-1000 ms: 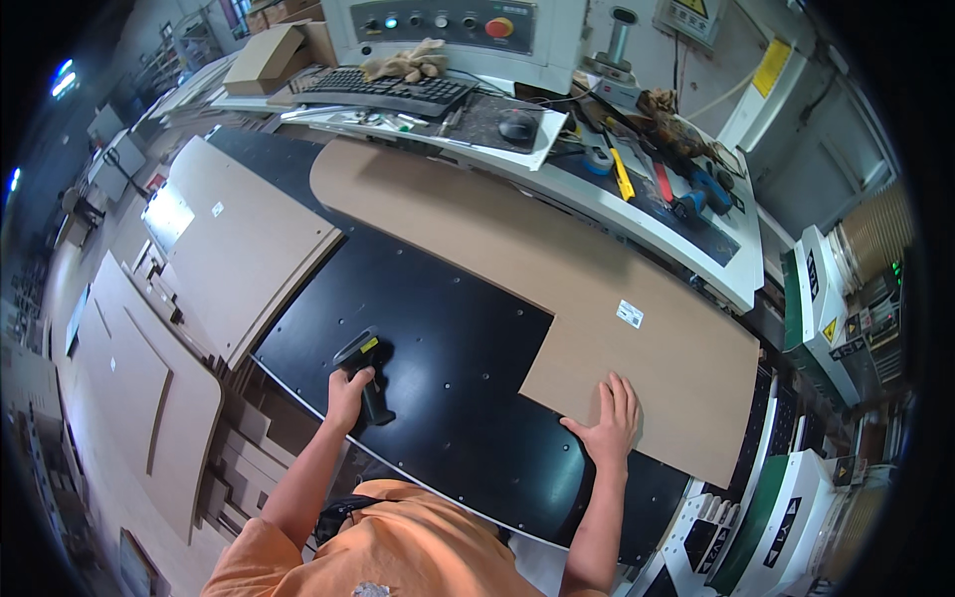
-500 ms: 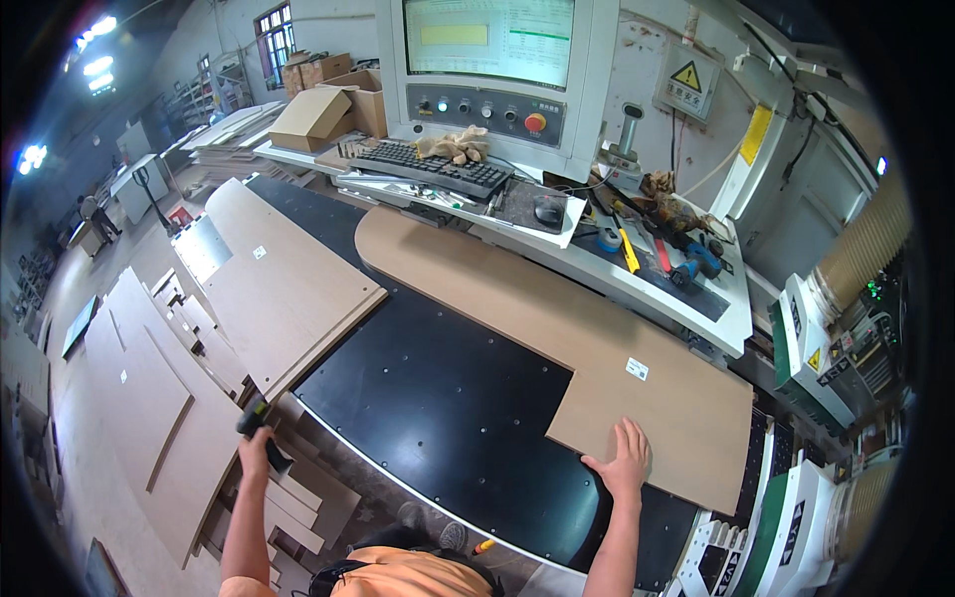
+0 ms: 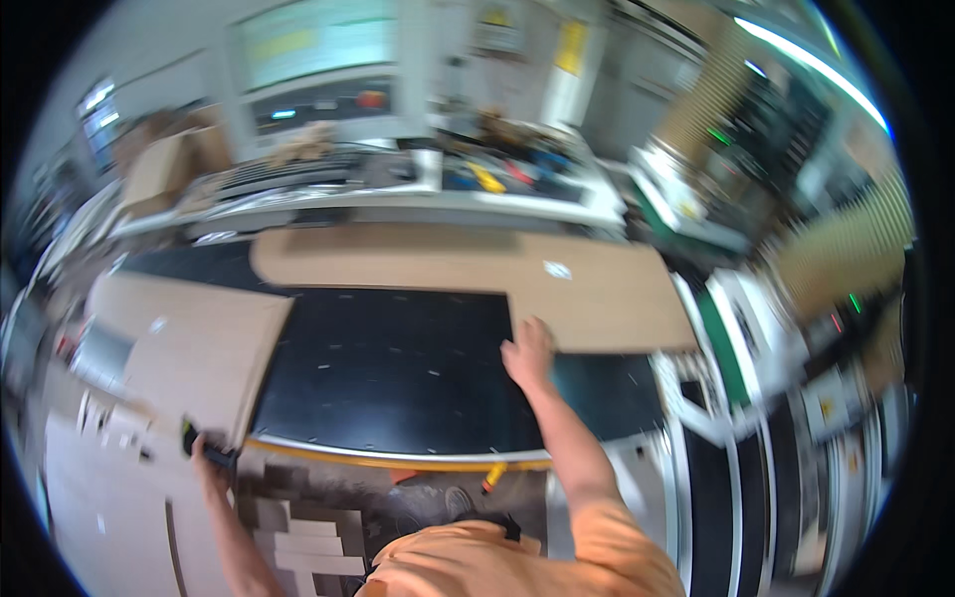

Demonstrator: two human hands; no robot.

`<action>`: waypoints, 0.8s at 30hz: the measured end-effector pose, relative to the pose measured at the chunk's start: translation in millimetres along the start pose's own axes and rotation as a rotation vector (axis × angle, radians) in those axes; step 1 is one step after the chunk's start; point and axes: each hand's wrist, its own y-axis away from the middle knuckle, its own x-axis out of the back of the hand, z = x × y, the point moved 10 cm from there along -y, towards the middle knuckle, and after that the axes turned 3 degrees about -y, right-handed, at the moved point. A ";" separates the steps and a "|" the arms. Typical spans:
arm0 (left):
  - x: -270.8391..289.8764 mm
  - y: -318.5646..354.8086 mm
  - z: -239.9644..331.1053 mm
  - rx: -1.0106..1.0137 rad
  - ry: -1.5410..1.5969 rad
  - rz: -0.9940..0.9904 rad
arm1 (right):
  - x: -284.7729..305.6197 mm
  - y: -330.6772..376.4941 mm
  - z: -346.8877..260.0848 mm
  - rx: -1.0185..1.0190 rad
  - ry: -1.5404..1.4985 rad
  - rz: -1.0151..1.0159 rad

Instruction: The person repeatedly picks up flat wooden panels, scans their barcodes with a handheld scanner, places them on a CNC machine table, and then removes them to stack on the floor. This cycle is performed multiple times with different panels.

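- Your right hand [image 3: 528, 350] lies flat, fingers spread, on the near corner of the L-shaped board [image 3: 597, 289] — the board rests on the black surface [image 3: 398, 368], along its far and right sides.
- Your left hand [image 3: 207, 460] is closed on a dark tool [image 3: 191, 436], low left, beside a stacked board [image 3: 189, 343].

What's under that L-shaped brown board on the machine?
The L-shaped board lies on the black machine bed, right hand pressing its corner. Whatever the board covers is hidden.
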 end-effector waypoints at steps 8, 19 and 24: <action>-10.5 -37.1 -9.3 -0.038 -0.175 0.017 | 10.9 82.2 -44.2 -0.065 -0.050 -0.138; -30.1 134.0 -43.5 -0.101 -0.457 0.151 | 18.1 249.6 -250.0 -0.139 -0.891 -0.680; -77.8 252.1 -92.9 0.069 -0.449 -0.125 | -47.1 288.6 -284.0 -0.998 -1.595 -1.027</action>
